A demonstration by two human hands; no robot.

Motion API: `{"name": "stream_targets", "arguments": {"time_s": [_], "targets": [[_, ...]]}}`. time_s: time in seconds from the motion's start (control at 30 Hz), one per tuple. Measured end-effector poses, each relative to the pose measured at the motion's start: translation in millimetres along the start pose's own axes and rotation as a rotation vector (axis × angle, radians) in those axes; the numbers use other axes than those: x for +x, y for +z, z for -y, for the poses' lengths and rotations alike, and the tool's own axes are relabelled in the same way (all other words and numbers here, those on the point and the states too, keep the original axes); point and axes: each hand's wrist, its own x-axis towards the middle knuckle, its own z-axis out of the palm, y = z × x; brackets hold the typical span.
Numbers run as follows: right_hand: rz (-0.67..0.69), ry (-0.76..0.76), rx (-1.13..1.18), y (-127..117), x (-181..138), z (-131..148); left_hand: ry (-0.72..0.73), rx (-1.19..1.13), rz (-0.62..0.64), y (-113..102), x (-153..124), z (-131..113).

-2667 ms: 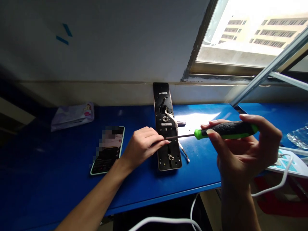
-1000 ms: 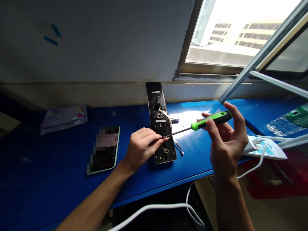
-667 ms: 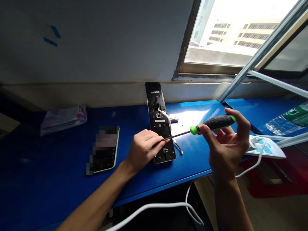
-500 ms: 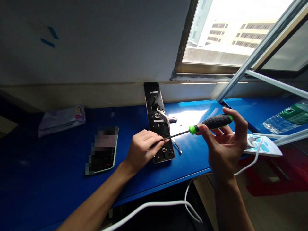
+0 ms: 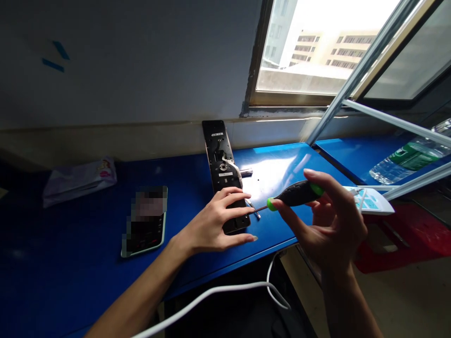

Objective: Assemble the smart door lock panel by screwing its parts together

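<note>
A long black lock panel (image 5: pixel 214 136) lies on the blue desk (image 5: pixel 278 230), its far end by the wall. Over its near part my left hand (image 5: pixel 206 225) is spread, fingers apart. My right hand (image 5: pixel 331 230) grips a black and green screwdriver (image 5: pixel 298 193) by its handle, thumb near the green collar. The shaft points left, and its tip is hidden at my left fingertips, so I cannot tell whether it touches the panel. White-wrapped wires (image 5: pixel 234 165) run along the panel's right side. A small dark cylinder (image 5: pixel 247 172) lies beside them.
Left of the panel are a phone (image 5: pixel 148 230) and a tissue pack (image 5: pixel 79 185). A metal frame (image 5: pixel 355 77) slants across the right, near a water bottle (image 5: pixel 407 157) and a white power strip (image 5: pixel 377 202). A white cable (image 5: pixel 225 288) crosses the front; a red stool (image 5: pixel 423 234) stands below.
My left fingers have opened from a pinch at the screwdriver's tip and spread over the panel. The screwdriver has come slightly lower and left. The whole view has shifted a little.
</note>
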Motion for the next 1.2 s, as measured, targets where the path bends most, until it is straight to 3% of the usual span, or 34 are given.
{"name": "stream_targets", "arguments": {"time_s": [0.17,0.5,0.63,0.77,0.87,1.03,1.2], "targets": [[0.066,-0.071,-0.05,1.6,-3.1,1.9,-0.005,0.045,0.038,2.1,1.2,-1.3],[0.063,-0.109,-0.104,5.0,-7.0,-0.8,0.003,0.114,0.048,5.1,1.4,-0.7],[0.083,-0.02,-0.055,2.9,-9.3,0.1,-0.004,0.123,0.062,3.4,0.6,1.0],[0.157,0.12,0.135,-0.6,-6.4,4.2,-0.064,0.203,0.119,-3.4,-0.8,4.0],[0.098,0.126,0.222,-0.6,-2.8,3.1,-0.113,0.268,0.138,-8.5,-1.4,5.7],[0.0,0.034,0.067,-0.6,2.3,-4.1,-0.213,0.299,0.138,-9.3,-3.5,11.7],[0.119,0.093,0.157,-2.6,6.1,-1.1,-0.316,0.241,0.183,-5.2,-8.2,17.9]]}}
